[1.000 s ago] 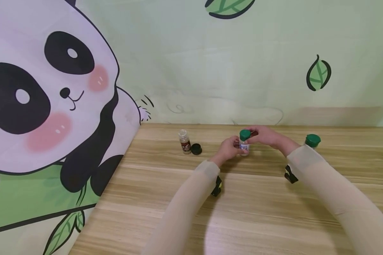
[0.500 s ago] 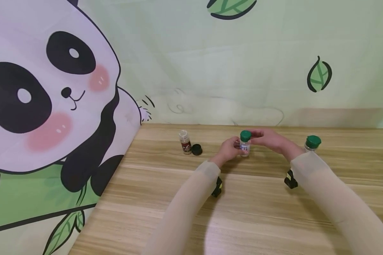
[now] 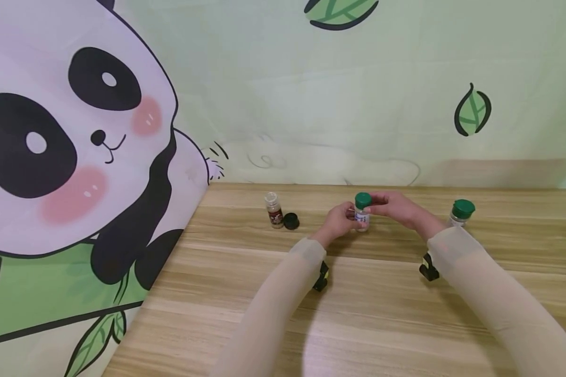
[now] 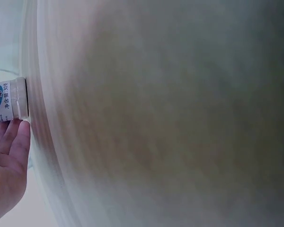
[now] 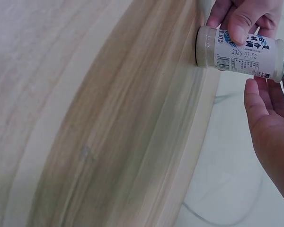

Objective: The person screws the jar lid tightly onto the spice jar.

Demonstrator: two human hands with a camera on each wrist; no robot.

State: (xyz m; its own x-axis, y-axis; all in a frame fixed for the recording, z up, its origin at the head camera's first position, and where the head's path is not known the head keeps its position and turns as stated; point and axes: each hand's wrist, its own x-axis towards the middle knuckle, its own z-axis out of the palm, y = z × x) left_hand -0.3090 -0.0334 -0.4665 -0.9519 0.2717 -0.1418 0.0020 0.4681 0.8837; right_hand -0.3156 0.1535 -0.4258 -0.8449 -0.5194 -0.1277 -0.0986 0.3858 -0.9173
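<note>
A small clear seasoning bottle [image 3: 361, 220] with a white label stands upright on the wooden table, its green cap [image 3: 362, 199] on top. My left hand [image 3: 338, 222] grips the bottle's body; in the right wrist view its thumb lies across the label [image 5: 244, 49]. From the other side, my right hand [image 3: 396, 206] reaches to the cap, thumb and fingers at its right edge and just under it. Part of the right fingers is hidden behind the bottle. In the left wrist view only the bottle's lower end [image 4: 20, 98] shows, beside the left fingers.
To the left stands an open seasoning bottle [image 3: 274, 212] with a dark red label, a black cap [image 3: 291, 221] beside it. Another green-capped bottle [image 3: 462, 210] stands at the right, partly behind the right sleeve [image 3: 457, 246]. A panda-print cloth [image 3: 283, 104] hangs behind the table.
The right hand drew slightly back from the cap half a second ago, and its thumb is now back against it. The left hand and bottle have stayed in place.
</note>
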